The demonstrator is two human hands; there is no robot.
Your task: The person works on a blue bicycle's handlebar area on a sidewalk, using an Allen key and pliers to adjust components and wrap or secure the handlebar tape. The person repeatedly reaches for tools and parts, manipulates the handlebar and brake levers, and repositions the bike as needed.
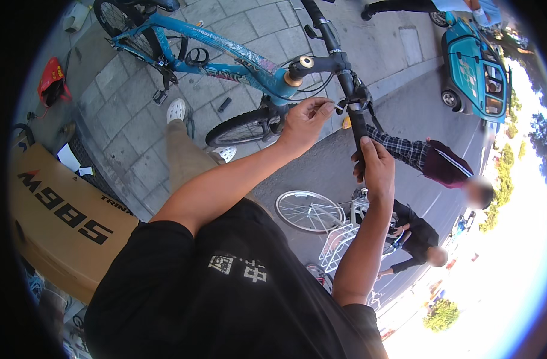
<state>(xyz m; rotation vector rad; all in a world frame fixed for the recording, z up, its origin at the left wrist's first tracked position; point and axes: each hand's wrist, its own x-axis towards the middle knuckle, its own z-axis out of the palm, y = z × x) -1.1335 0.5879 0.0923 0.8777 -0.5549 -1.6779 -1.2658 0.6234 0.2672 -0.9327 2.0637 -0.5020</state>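
Note:
A blue bicycle (225, 60) stands on the grey paving in front of me, its black handlebar (339, 60) running toward me. My right hand (375, 167) is closed around the black grip (358, 128) at the near end of the bar. My left hand (306, 119) reaches in beside the brake lever clamp (354, 99), its fingertips pinched on a small thin piece that is too small to make out. The front wheel (240, 127) sits below my left forearm.
A large brown cardboard box (64, 215) lies at my left. A red object (50, 81) rests on the paving far left. A white bicycle (321, 218) with a person beside it, another person in a plaid sleeve (405, 149) and a teal car (474, 69) are on the road.

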